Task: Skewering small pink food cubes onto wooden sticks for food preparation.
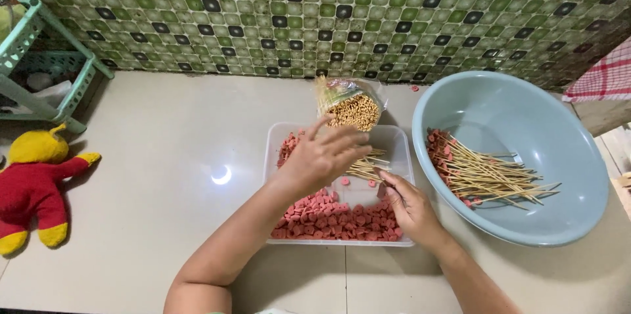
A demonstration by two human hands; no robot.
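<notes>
A clear rectangular tray on the floor holds many pink sausage slices and a few loose bamboo skewers. My left hand hovers over the tray's middle with its fingers spread, holding nothing that I can see. My right hand rests in the tray's right part, fingers curled around a skewer end near the slices. Behind the tray lies a bag of bamboo skewers, its open ends facing me.
A large light-blue basin on the right holds several skewers threaded with pink slices. A red and yellow plush toy lies at the left, a green plastic rack behind it. A tiled wall runs along the back.
</notes>
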